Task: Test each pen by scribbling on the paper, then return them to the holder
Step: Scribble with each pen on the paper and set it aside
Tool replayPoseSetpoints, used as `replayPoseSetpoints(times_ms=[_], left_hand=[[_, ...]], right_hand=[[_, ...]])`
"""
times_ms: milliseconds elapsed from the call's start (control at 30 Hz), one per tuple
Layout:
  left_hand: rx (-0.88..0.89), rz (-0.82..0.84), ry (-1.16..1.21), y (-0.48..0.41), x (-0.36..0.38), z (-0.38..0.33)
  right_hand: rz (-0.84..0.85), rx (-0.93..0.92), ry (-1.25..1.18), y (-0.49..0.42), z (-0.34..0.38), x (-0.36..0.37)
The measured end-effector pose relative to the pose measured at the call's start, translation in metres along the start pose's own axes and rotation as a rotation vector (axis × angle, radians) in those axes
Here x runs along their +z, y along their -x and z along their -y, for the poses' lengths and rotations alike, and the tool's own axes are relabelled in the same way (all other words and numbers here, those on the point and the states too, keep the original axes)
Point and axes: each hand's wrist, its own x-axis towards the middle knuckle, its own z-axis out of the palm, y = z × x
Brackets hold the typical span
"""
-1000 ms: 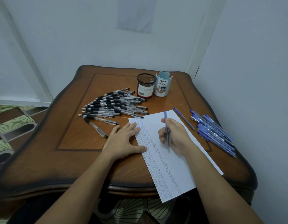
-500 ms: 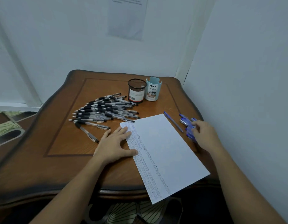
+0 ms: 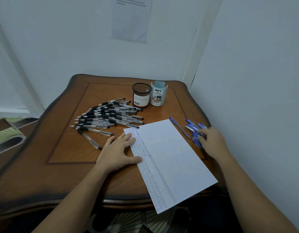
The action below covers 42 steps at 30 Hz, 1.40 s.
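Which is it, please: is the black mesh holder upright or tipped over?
Upright: the black mesh holder stands on its base, rim up.

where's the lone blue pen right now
Head view, right of centre: the lone blue pen lies beside the right edge of the paper, between it and the blue pen pile under the right hand.

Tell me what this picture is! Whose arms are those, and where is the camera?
Those are a person's own arms. The camera sits on their head and looks down, so you see what they see. The left hand lies flat on the edge of the paper, which has rows of small scribbles. The right hand is on a bunch of blue pens; whether it grips one, I cannot tell. The wooden table also holds a pile of black pens, one blue pen lying alone, a black mesh cup and a light blue cup.
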Motion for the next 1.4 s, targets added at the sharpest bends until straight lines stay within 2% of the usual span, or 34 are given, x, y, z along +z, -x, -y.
replayPoseSetpoints(times_ms=[133,267,500,600,700,767,833,900,1067,1400], left_hand=[[0.0,0.003,-0.001,0.0,-0.001,-0.001],[-0.002,0.008,-0.002,0.001,-0.001,0.0],[0.0,-0.004,-0.004,0.0,-0.001,0.0],[0.001,0.0,0.0,0.0,-0.001,0.0],[0.003,-0.005,-0.001,0.0,0.0,0.0],[0.004,-0.004,0.0,0.0,0.0,0.0],[0.003,-0.006,0.005,0.0,0.0,0.001],[0.002,0.0,0.005,0.0,0.0,0.001],[-0.002,-0.011,0.001,0.0,-0.001,-0.001],[0.006,-0.002,0.067,0.009,-0.006,-0.004]], right_hand=[[-0.075,-0.056,0.057,-0.009,0.019,0.005],[-0.095,-0.127,0.213,-0.021,0.047,0.017],[-0.076,-0.014,0.276,-0.033,0.068,0.038],[-0.032,-0.027,0.287,-0.034,0.067,0.039],[-0.012,-0.042,0.197,-0.034,0.065,0.031],[-0.084,-0.04,0.049,-0.032,0.057,0.018],[-0.141,0.005,-0.113,-0.029,0.039,0.001],[-0.128,0.063,-0.184,-0.022,0.017,-0.013],[-0.051,0.148,-0.214,-0.003,-0.02,-0.021],[-0.029,0.183,-0.144,0.008,-0.031,-0.014]])
